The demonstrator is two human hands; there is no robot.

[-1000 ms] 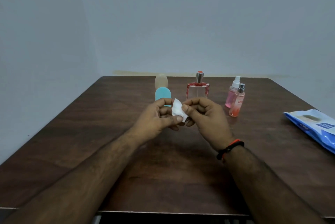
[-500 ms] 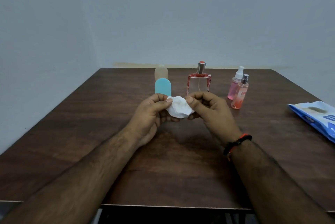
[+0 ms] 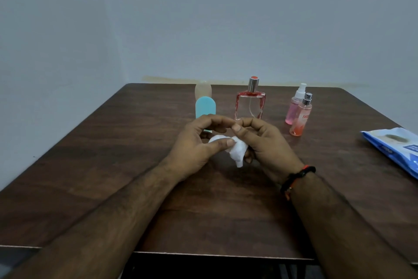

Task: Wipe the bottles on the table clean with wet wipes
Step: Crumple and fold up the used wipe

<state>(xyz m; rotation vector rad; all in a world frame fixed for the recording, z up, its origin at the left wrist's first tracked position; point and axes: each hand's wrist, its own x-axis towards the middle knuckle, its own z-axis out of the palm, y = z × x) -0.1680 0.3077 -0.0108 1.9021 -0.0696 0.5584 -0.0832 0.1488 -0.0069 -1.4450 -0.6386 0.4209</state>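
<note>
A crumpled white wet wipe (image 3: 235, 150) sits between both hands above the table's middle. My left hand (image 3: 194, 145) pinches it with thumb and curled fingers; my right hand (image 3: 262, 143) holds its other side. Behind the hands stand a turquoise bottle (image 3: 205, 108), a beige bottle (image 3: 203, 90) behind that, a square red-edged perfume bottle (image 3: 250, 103), a pink spray bottle (image 3: 294, 109) and an orange-pink spray bottle (image 3: 300, 118). The turquoise bottle's base is hidden by my left fingers.
A blue pack of wet wipes (image 3: 395, 147) lies at the right edge of the dark wooden table (image 3: 113, 165). A grey wall rises just behind the table's far edge.
Both hands have dropped a little and turned the wipe; it now bulges lower between them, with a corner hanging down. The bottles have not moved.
</note>
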